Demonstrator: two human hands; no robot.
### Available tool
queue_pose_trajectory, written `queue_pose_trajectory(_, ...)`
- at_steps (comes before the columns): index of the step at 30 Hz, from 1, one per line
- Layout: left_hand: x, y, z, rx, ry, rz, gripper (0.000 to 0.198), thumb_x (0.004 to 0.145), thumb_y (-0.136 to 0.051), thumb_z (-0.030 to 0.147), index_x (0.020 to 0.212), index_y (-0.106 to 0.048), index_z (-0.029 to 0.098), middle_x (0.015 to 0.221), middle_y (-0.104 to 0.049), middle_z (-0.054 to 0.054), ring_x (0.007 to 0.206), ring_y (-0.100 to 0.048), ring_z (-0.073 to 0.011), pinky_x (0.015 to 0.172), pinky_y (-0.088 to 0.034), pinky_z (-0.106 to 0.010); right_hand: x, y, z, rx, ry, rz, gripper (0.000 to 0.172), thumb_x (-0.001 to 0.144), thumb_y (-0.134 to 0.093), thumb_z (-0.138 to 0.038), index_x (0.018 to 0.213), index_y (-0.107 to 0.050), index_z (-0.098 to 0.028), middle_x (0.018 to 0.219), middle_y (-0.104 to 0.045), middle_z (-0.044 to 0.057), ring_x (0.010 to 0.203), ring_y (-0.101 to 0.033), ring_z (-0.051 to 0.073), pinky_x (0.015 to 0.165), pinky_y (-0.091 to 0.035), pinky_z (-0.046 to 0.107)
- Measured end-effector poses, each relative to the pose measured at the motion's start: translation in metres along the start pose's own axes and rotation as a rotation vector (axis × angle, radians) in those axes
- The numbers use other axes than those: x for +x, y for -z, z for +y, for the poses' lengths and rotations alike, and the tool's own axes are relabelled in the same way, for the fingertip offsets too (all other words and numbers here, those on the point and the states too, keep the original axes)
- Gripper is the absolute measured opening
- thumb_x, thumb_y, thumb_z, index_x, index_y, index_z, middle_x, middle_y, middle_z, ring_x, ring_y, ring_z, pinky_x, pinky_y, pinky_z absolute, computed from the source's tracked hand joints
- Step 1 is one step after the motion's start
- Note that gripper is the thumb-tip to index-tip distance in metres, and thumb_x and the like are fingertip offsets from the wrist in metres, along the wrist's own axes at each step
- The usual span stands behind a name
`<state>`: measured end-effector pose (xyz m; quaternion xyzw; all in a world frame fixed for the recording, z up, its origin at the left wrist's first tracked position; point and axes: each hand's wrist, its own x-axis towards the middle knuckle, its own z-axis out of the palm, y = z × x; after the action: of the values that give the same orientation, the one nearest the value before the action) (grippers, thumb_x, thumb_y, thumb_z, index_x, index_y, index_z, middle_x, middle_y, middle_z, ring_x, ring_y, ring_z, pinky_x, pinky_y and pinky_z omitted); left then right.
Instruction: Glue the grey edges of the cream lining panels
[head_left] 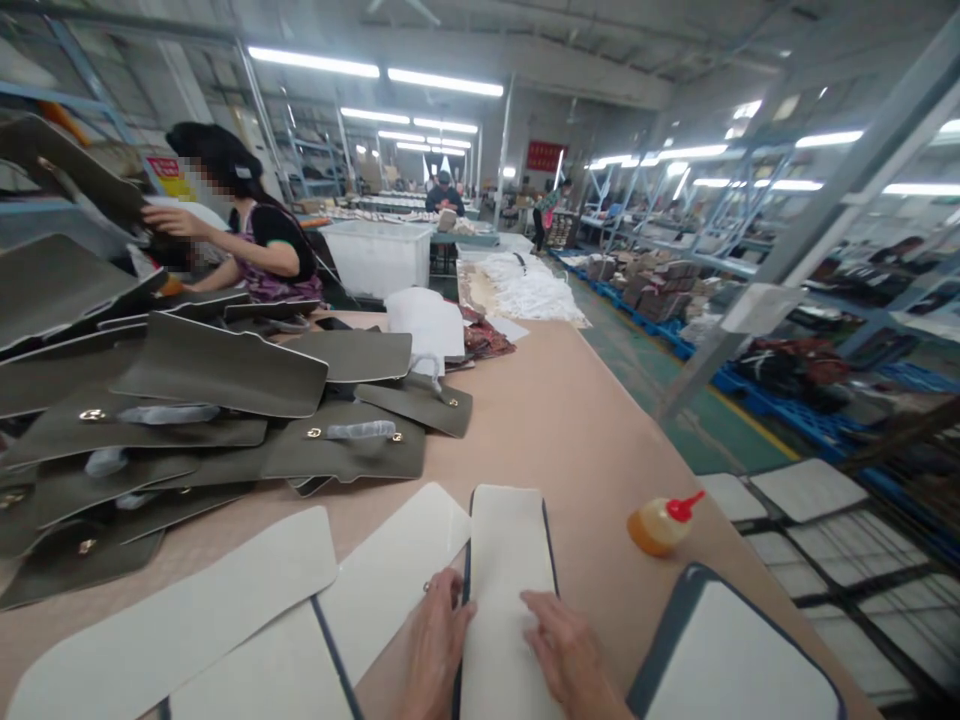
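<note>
The left hand (436,640) lay open at the very bottom of the view, fingers spread on the left edge of a white panel (506,540). The right hand (564,650) lay open too, palm down on the panel's right half. Neither hand gripped anything. The panel was a long strip with a dark rim, flat on the counter (585,430) and running straight away from the person, with its rounded end farthest off.

Just left of it lay more white sheets (187,610), flat and overlapping, one of them touching the panel's left rim. To the right, near the counter's edge, was a dark-rimmed board (739,665), apart from the panel. Beyond the board a small amber bottle (660,527) with a red cap lay on its side.

Farther back on the left, a pile of olive flaps (225,375) with gold fittings covered much of the counter, stacked loosely and at angles. Behind the pile a co-worker (262,245) sat at the same counter, one arm held out toward another olive piece.

Past the co-worker stood a white bin (375,258), and to its right a heap of white cloth (534,288). Off the counter on the right, a wire rack (840,560) held flat white sheets. Metal shelving lined the hall's right side, and other people stood at tables far back.
</note>
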<state>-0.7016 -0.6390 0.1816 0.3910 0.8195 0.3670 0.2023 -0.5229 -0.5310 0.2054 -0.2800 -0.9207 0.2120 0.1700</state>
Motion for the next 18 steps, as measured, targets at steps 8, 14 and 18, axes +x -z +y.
queue_pose_trajectory(8, 0.002, -0.004, -0.004, -0.049, 0.016, 0.022, 0.015, 0.074, -0.049, 0.024, 0.088, -0.054, 0.022, 0.088, -0.061, -0.007, 0.085, -0.058, -0.0236, 0.078, -0.047, -0.036, 0.109, 0.034, 0.073, 0.022, -0.029, 0.094, 0.05, 0.083, -0.056, -0.017, 0.131, -0.043, -0.013, 0.132, -0.05, 0.017, 0.123, -0.047, 0.028, 0.101, -0.04, 0.052)
queue_pose_trajectory(14, 0.003, 0.0, 0.001, -0.087, 0.042, 0.013, 0.023, 0.074, -0.049, 0.025, 0.096, -0.054, 0.021, 0.095, -0.061, -0.009, 0.092, -0.058, -0.0247, 0.082, -0.047, -0.036, 0.12, 0.054, 0.064, -0.003, 0.103, 0.081, 0.022, 0.079, -0.061, -0.018, 0.1, -0.062, -0.017, 0.099, -0.067, 0.008, 0.095, -0.063, 0.024, 0.086, -0.052, 0.043)
queue_pose_trajectory(18, 0.0, -0.003, 0.005, -0.111, 0.097, 0.032, 0.033, 0.074, -0.05, 0.022, 0.106, -0.049, 0.019, 0.103, -0.059, -0.01, 0.099, -0.056, -0.0249, 0.088, -0.045, -0.038, 0.085, 0.074, 0.031, -0.085, 0.137, 0.238, 0.042, 0.086, -0.051, -0.019, 0.127, -0.046, -0.02, 0.122, -0.057, 0.013, 0.116, -0.051, 0.029, 0.098, -0.042, 0.049)
